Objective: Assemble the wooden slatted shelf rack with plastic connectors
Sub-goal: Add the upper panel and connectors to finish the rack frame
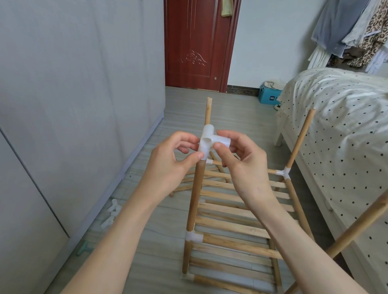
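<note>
Low in the frame, right of centre: wooden rack point(234, 241) standing on the floor point(153, 284), two slatted tiers joined at the corners by white plastic fittings, four dowel posts rising from them. Near-left post point(194, 198) upright at frame centre; near-right post point(349, 240) leaning out toward the right edge.

At mid-frame, on top of the near-left post: white plastic connector point(208, 143), a multi-socket piece, its lower socket just at the post tip. Seated or only poised there: cannot tell.

Left hand point(171, 156) pinching the connector's lower left side, thumb against the socket by the post top. Right hand point(241, 160) gripping the sideways socket between thumb and fingers. Connector between both hands, slightly above them in the frame.

Probably light, rigid and smooth, so likely slippery under a loose pinch; best held on the socket barrels, clear of the open mouths. Posts stiff but free at the top, liable to sway under a push; likely worth steadying the post just below the joint.

Lower left, by the wardrobe point(52, 87): spare connectors point(112, 212) scattered on the floor.

Farther back: more dowels lying behind the rack, then the red door point(195, 41) at upper centre and the bed point(341, 136) at right.
</note>
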The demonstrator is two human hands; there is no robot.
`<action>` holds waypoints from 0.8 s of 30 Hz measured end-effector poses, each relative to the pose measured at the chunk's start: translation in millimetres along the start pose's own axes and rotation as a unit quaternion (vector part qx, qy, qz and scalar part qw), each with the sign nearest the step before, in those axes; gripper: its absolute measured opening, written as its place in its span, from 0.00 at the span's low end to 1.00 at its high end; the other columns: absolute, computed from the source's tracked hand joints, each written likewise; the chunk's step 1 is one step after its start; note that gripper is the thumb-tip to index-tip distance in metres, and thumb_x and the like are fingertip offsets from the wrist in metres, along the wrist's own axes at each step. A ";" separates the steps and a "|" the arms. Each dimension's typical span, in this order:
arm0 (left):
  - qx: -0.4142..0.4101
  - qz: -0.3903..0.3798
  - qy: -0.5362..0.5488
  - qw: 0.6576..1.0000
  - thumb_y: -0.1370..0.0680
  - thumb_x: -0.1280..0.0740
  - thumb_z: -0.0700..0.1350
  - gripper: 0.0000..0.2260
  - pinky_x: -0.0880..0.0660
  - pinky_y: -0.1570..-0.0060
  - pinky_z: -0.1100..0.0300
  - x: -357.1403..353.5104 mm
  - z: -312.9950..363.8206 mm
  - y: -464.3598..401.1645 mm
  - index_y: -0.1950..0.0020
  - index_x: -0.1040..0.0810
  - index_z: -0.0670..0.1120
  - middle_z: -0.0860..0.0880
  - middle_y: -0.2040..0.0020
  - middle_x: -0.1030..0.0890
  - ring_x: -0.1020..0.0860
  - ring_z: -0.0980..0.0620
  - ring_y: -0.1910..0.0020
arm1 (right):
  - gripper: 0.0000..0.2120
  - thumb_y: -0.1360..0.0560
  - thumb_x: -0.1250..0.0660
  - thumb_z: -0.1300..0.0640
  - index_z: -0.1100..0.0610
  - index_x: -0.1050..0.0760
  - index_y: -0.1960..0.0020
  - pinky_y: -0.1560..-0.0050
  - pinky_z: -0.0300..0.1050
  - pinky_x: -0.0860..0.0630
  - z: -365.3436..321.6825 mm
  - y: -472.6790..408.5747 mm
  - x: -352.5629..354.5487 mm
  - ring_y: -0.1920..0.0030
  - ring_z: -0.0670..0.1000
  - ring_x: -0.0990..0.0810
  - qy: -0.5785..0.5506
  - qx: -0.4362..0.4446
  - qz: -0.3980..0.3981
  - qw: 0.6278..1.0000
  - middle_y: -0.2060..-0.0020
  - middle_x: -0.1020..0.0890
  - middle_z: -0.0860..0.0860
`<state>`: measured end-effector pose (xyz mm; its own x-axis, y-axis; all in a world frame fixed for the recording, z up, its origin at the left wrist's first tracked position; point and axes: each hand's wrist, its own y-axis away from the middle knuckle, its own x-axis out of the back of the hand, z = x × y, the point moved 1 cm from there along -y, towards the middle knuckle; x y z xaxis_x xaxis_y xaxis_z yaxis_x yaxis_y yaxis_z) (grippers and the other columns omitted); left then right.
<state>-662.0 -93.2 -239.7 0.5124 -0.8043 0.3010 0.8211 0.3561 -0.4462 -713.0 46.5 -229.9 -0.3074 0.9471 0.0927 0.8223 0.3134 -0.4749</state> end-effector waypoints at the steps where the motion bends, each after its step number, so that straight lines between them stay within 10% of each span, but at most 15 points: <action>1: 0.001 0.001 0.001 1.000 0.28 0.28 0.43 0.10 0.34 0.58 0.65 -0.3 -0.2 0.1 0.56 0.24 0.58 0.63 0.60 0.20 0.24 0.59 0.54 | 0.11 0.26 0.31 0.60 0.43 0.24 0.53 0.61 0.31 0.28 0.1 -0.2 -0.3 0.64 0.38 0.26 0.005 0.003 0.002 1.000 0.65 0.22 0.39; 24: 0.007 -0.038 -0.052 0.998 0.27 0.29 0.42 0.05 0.35 0.62 0.78 -7.5 -12.4 3.8 0.57 0.22 0.52 0.61 0.63 0.22 0.25 0.67 0.61 | 0.11 0.23 0.35 0.60 0.43 0.24 0.54 0.61 0.45 0.27 16.6 8.5 -4.5 0.63 0.51 0.25 0.051 0.005 -0.033 0.998 0.66 0.22 0.48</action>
<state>-665.8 -91.7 -254.1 0.4720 -0.7755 0.4194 0.8613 0.3041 -0.4070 -712.6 43.7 -248.9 -0.3094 0.9268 0.2128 0.7968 0.3748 -0.4740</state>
